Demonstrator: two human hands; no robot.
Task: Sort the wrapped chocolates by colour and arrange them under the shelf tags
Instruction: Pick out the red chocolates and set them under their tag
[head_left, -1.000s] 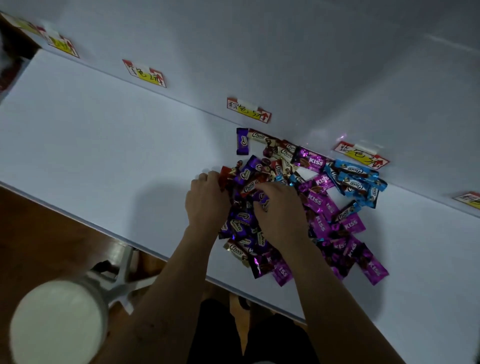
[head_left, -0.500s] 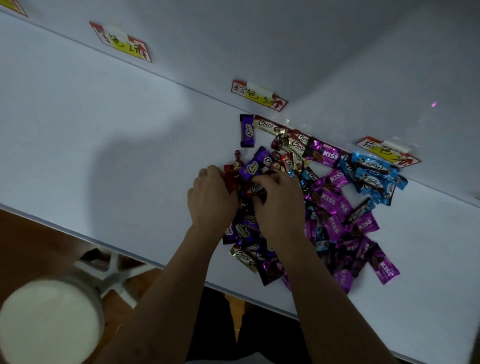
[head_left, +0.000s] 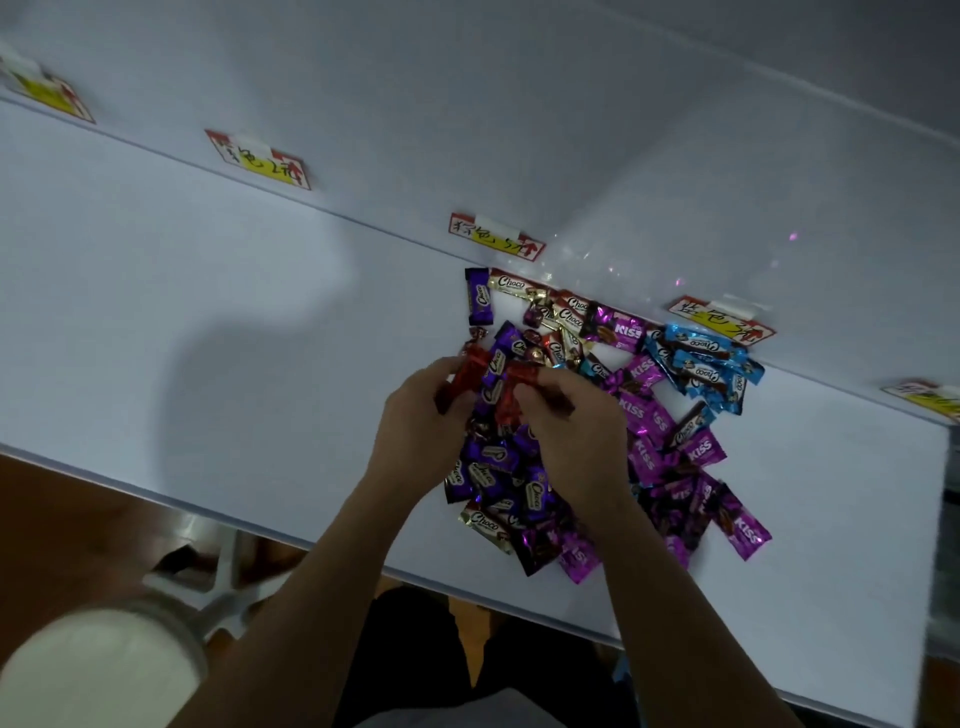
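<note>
A mixed pile of wrapped chocolates (head_left: 597, 441) lies on the white shelf (head_left: 208, 338): purple ones (head_left: 493, 462) near me, magenta KISS ones (head_left: 654, 441) to the right, blue ones (head_left: 706, 369) at the back right, gold ones (head_left: 514, 286) at the back. My left hand (head_left: 415, 431) pinches a red chocolate (head_left: 467, 374) over the pile's left side. My right hand (head_left: 576, 431) pinches a second red chocolate (head_left: 511, 389) beside it. Paper tags (head_left: 496, 236) are taped along the back wall.
More tags are taped at the left (head_left: 260, 161), far left (head_left: 47, 91), right (head_left: 722, 319) and far right (head_left: 930, 397). The shelf's front edge (head_left: 260, 525) runs diagonally, with a white stool (head_left: 98, 670) and wooden floor below it.
Both hands have lifted from the pile, each now holding a red chocolate that it was reaching for before. The camera view has shifted.
</note>
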